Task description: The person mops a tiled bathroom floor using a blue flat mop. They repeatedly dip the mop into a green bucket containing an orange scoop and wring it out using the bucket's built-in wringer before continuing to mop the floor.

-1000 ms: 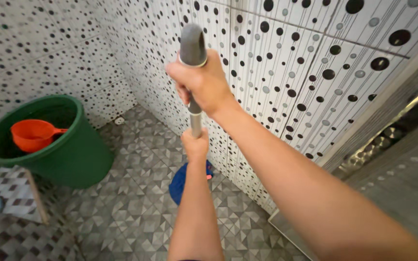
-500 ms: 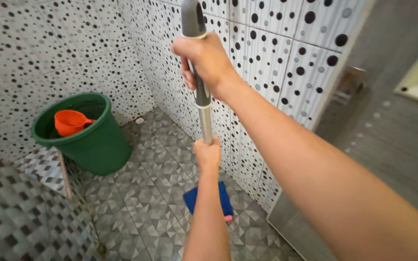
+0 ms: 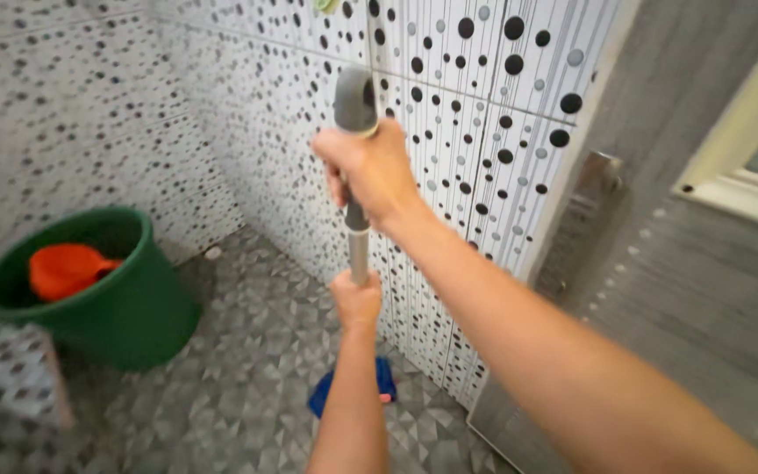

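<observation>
We stand in a tiled bathroom, both hands wrapped tight around an upright mop pole [image 3: 358, 241]: right hand [image 3: 370, 171] at the grey top grip, left hand [image 3: 357, 298] lower down. It looks light and stiff. Our left arm hides most of the blue mop head [image 3: 383, 379] on the floor. A green bucket [image 3: 125, 307] holds an orange scoop [image 3: 67, 268].

I see a small bathroom. The wall [image 3: 484, 105] in front of me has white tiles with black and grey dots and thin lines. The side wall [image 3: 63, 105] has smaller dots. The floor [image 3: 256, 351] has grey tiles with little triangle shapes. A green bucket [image 3: 125, 307] stands on the floor near the corner, with an orange scoop [image 3: 67, 268] inside it. On the right is a grey wall [image 3: 704, 290] and a pale window frame [image 3: 739, 167]. The room is bright.
</observation>
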